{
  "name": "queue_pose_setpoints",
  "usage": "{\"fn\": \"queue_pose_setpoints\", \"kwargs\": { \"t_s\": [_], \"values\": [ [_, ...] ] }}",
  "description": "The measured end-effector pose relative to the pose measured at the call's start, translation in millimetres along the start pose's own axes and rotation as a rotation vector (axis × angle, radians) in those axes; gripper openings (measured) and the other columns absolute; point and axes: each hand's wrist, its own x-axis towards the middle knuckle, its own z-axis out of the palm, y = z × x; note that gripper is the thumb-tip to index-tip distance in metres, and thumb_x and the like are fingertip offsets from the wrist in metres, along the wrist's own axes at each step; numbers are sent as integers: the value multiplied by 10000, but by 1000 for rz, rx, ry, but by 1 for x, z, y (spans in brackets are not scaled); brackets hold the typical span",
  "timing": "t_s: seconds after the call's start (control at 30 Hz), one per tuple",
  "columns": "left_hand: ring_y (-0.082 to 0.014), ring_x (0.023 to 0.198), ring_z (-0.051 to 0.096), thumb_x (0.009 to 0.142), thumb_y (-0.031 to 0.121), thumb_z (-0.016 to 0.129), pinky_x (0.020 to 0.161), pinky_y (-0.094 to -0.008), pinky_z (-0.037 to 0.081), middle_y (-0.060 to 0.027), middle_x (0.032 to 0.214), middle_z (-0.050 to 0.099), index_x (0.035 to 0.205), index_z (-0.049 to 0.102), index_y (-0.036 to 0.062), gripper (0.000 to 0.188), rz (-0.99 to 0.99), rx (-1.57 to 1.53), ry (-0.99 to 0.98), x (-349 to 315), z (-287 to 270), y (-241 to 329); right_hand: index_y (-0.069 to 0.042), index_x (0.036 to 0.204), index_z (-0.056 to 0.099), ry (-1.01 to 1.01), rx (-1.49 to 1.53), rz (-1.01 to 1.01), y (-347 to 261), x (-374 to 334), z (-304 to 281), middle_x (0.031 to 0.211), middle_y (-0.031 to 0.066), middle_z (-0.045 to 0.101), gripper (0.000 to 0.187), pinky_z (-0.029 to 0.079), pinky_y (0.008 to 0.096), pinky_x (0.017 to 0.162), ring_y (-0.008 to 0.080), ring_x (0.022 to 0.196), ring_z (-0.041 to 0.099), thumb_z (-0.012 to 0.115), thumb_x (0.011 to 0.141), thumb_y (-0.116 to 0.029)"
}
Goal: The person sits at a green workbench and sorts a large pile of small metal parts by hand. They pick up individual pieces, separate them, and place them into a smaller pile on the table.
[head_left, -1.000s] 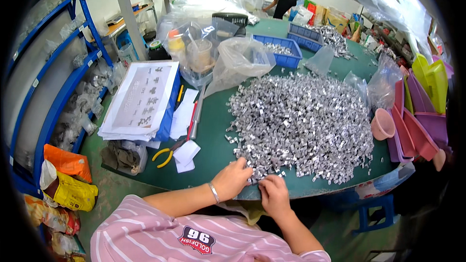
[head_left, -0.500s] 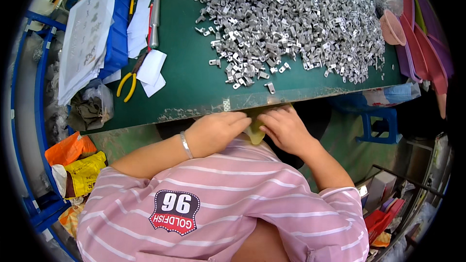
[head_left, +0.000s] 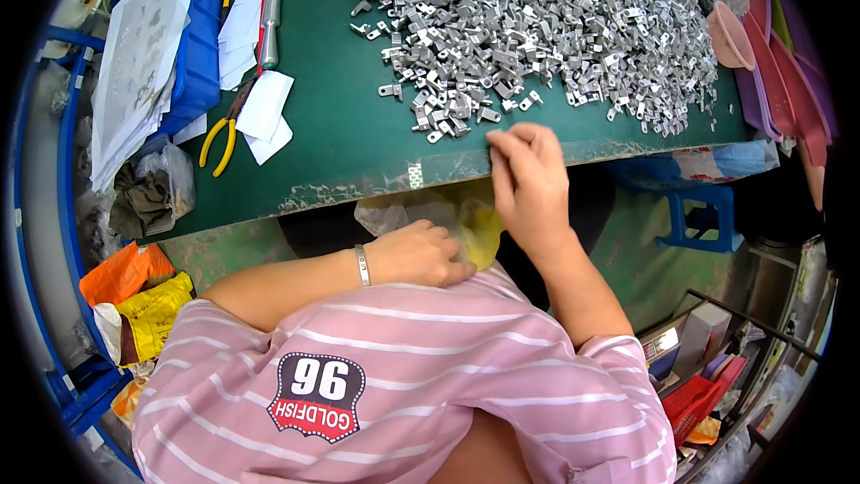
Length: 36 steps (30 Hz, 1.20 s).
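Note:
My left hand, with a silver bracelet at the wrist, is closed at the near side of a see-through yellow plastic bag below the table edge. Its fingertips are partly hidden against the bag. Over the table's front edge is my right hand, thumb and fingers pinched together; whatever is between them is hidden. Just beyond it spreads a large heap of small bent metal brackets, each with a hole. A few brackets lie loose at the heap's left side.
Yellow-handled pliers and white paper slips lie on the green table. At left stands a blue bin with sheets leaning on it. A pink basket sits at the right; a blue stool is below.
My right hand has left the yellow bag and reached forward onto the table edge, where a single bracket lay. My left hand has dropped slightly nearer to me, and more of the bag shows.

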Motion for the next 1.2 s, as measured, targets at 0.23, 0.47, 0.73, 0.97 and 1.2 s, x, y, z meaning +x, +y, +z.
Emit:
{"fn": "queue_pose_setpoints", "kwargs": {
  "t_s": [0.23,0.47,0.73,0.97,1.2],
  "values": [
    [-235,836,623,878,188,562,738,-382,480,-43,879,596,1260,649,180,391,-13,0,44,-2,8,-1,-8,950,685,-53,235,-227,-8,-15,-3,952,136,644,302,501,407,721,315,827,610,690,664,91],
    [-233,825,617,879,187,559,721,-379,477,-44,894,594,1222,659,172,357,-3,1,108,-5,7,-4,-28,926,688,-173,202,-247,-8,-5,-1,975,112,652,199,491,390,753,307,873,621,749,742,15],
    [-266,844,635,871,173,566,730,-392,517,-75,895,589,1180,657,119,327,-87,-80,48,-3,-6,1,-49,955,649,14,-122,-179,17,24,5,998,80,669,251,446,409,762,293,906,602,701,726,44],
    [-292,812,640,820,104,656,708,-404,546,-104,926,600,1051,678,81,233,-99,-140,392,-5,-18,-2,-38,920,649,-152,178,-243,4,-4,-8,911,90,654,252,470,390,706,293,804,614,709,698,64],
    [-310,802,626,763,-10,756,690,-369,522,-112,951,595,995,668,16,250,-432,122,875,21,-65,-32,-41,921,650,-12,-51,-92,1,24,6,902,96,662,191,474,398,772,313,857,613,714,759,35]
  ]
}}
